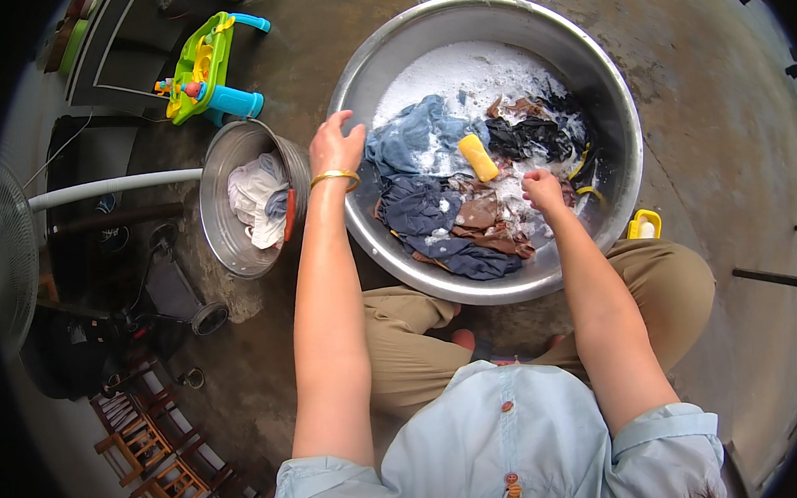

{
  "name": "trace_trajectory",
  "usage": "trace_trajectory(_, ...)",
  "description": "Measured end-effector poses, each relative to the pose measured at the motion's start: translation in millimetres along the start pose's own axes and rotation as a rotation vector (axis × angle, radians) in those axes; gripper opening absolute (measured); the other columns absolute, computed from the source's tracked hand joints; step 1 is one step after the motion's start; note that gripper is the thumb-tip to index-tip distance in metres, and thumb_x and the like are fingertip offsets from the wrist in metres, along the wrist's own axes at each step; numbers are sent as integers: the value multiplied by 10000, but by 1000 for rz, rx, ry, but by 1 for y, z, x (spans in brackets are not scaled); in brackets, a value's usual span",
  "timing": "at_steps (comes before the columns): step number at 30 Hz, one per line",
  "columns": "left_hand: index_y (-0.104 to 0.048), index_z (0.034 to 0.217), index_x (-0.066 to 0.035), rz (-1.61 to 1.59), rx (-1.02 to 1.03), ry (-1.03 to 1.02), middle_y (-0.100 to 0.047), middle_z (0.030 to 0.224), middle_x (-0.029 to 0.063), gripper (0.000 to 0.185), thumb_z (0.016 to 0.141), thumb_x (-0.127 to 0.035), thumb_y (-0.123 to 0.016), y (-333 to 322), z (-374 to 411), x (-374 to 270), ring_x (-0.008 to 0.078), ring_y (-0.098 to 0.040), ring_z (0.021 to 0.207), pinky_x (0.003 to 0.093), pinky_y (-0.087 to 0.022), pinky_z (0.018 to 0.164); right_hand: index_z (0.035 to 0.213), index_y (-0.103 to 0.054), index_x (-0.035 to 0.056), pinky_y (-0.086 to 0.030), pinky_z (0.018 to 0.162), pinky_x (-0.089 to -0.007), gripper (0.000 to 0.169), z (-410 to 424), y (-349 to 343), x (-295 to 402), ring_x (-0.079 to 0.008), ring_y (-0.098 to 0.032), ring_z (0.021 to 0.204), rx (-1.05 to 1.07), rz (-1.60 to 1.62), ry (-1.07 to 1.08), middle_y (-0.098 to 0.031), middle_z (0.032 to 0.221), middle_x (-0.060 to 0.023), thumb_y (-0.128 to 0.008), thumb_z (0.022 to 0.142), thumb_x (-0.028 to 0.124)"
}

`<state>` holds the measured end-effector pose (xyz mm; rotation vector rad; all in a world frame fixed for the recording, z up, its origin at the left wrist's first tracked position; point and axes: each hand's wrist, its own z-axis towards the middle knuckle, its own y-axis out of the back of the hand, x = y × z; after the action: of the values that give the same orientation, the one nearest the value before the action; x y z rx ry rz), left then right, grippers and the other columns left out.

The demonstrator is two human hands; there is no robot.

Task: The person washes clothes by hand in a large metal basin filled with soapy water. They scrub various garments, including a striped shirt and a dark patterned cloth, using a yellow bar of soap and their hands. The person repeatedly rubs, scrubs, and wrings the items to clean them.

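A large round metal basin holds wet clothes and white suds. My left hand is above its left rim, fingers apart and holding nothing. Over the clothes inside, my right hand has its fingers curled; whether anything is between them cannot be told. A yellow bar of soap rests on the laundry, left of my right hand. Light blue cloth lies at the left, with dark navy cloth below it. Brown cloth and a black garment are also in the basin.
Left of the basin stands a metal bucket with white clothes. A green and blue toy table, a fan and wooden chairs are farther left. A yellow plastic container sits beside my right knee.
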<state>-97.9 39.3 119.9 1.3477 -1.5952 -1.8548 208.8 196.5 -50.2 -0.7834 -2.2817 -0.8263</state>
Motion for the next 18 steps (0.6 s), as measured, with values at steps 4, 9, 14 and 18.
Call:
trace_trajectory(4, -628, 1111, -104, 186, 418, -2, -643, 1074, 125, 399, 761, -296, -642, -68, 14, -32, 283, -595, 1024, 359, -453, 898, 923, -637, 64, -481, 782, -383, 246, -2, -13, 6, -314, -626, 856, 127, -399, 187, -657, 870, -174, -594, 738, 221)
trace_trajectory(9, -643, 1076, -112, 137, 578, 85, -621, 1112, 138, 340, 764, -246, -662, -137, -10, -21, 281, -591, 1021, 362, -457, 900, 995, -606, 80, -478, 794, -402, 280, 0, -44, 34, -324, -618, 874, 81, -476, 113, -644, 927, -172, -589, 746, 210)
trace_trajectory(14, -443, 1319, -148, 303, 636, 44, -377, 1404, 113, 621, 757, -241, -691, -172, -39, 5, 291, -382, 1272, 384, -368, 1019, 1304, -417, 241, -451, 866, -430, 626, 8, -88, 58, -338, -492, 1082, 21, -714, 366, -471, 1159, -165, -655, 730, 163)
trace_trajectory(18, -378, 1359, -89, 305, 724, 105, -347, 1417, 141, 703, 759, -302, -678, -187, -33, 11, 294, -347, 1302, 386, -338, 1045, 1316, -377, 381, -466, 829, -432, 695, 16, -101, 63, -329, -506, 1038, 112, -889, 374, -468, 1118, -148, -637, 728, 116)
